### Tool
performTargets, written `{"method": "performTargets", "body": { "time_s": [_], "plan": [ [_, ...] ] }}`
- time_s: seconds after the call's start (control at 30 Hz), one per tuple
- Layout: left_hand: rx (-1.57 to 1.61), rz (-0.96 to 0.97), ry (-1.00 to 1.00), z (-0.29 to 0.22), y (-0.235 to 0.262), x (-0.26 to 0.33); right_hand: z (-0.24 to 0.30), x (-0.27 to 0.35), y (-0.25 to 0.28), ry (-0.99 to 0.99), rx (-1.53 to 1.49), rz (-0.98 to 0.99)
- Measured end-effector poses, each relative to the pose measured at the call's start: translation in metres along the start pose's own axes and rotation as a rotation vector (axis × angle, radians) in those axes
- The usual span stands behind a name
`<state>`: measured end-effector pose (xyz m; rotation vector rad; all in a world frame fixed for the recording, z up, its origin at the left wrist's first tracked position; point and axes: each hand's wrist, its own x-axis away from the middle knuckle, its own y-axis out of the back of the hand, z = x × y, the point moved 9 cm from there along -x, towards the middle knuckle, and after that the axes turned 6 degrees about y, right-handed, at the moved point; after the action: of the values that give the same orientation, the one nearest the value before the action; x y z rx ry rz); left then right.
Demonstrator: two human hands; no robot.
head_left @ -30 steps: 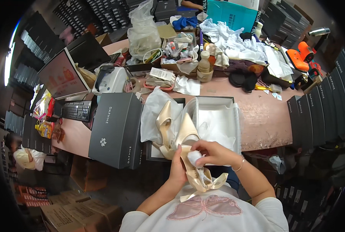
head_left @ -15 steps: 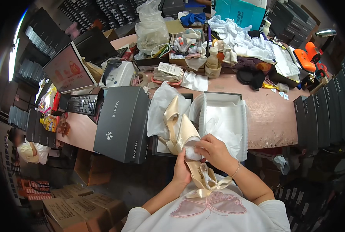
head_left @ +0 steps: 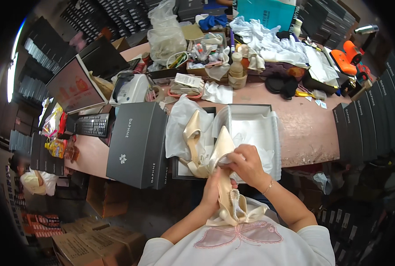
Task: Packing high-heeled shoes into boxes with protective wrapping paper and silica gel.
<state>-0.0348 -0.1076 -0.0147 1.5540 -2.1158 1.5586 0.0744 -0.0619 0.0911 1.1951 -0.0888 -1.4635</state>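
Note:
A cream satin pointed high-heel shoe (head_left: pixel 222 148) is held in front of me, toe pointing away, with a pearl-trimmed strap and bow at its heel end. My left hand (head_left: pixel 211 191) is wrapped round the shoe's side and sole. My right hand (head_left: pixel 249 166) pinches at the shoe's opening, where a bit of a white paper wad (head_left: pixel 226 160) shows by the fingertips; most of the wad is hidden inside the toe. The matching shoe (head_left: pixel 192 138) lies just left, on white tissue paper (head_left: pixel 176 126) over an open shoebox (head_left: pixel 251 106).
A closed dark grey shoebox (head_left: pixel 133 142) stands left of the open one, beside a keyboard (head_left: pixel 92 125) and monitor (head_left: pixel 77 86). White cloths (head_left: pixel 268 42) and small supplies line the table's back. More shoeboxes (head_left: pixel 363 128) are stacked at right; brown cartons (head_left: pixel 95 241) sit lower left.
The white wad, plainly visible before, has gone deeper into the shoe's toe. The held shoe has turned more upright, and my right hand has shifted slightly up and right.

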Motion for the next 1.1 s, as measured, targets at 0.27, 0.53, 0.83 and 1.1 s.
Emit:
{"method": "performTargets", "body": {
  "time_s": [0.27, 0.53, 0.83, 1.1],
  "plan": [
    [-0.472, 0.203, -0.153, -0.017, -0.008, -0.018, -0.064, 0.01, 0.026, -0.414, -0.403, 0.047],
    [-2.49, -0.082, -0.806, -0.128, 0.05, -0.075, -0.151, 0.049, -0.059, -0.369, 0.356, 0.605],
    [-2.469, -0.03, -1.005, -0.135, 0.046, -0.076, -0.095, 0.065, -0.043, 0.03, 0.026, 0.818],
    [-1.889, -0.175, -1.787, -0.173, -0.044, 0.052, -0.079, 0.055, -0.013, 0.198, 0.245, 0.454]
  ]
}}
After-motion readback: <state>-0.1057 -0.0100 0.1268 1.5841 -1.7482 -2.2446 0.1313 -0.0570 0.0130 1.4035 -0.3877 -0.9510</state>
